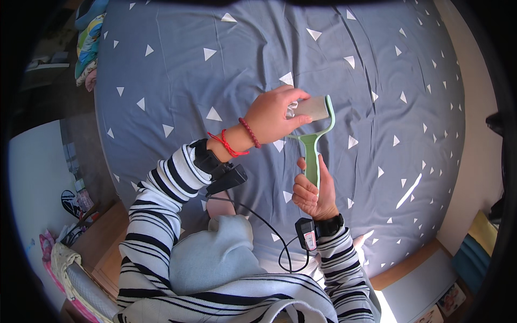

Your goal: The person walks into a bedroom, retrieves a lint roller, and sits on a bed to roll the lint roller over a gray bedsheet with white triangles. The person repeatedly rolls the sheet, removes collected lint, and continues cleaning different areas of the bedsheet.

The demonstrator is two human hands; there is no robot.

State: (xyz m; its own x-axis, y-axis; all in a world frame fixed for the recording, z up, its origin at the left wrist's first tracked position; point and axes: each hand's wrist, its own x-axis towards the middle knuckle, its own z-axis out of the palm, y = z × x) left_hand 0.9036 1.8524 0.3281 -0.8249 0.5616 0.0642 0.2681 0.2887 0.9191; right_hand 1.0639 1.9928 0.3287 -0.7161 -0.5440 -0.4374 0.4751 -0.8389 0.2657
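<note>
My right hand [317,191] grips the green plastic handle of a lint roller [311,151], which points away from me over the grey bed sheet [250,52] with white triangles. At its far end sits the pale roll [315,108], held sideways in the curved frame. My left hand [274,111] has thumb and fingers on the roll's left end, with a crumpled white piece [291,109] between them. The palm side of this hand is hidden.
Folded colourful bedding [89,48] lies at the bed's far left edge. A black cable [262,218] runs between black devices on my wrists. Wooden furniture [103,242] stands at the lower left, and a wooden-edged board [416,278] at the lower right.
</note>
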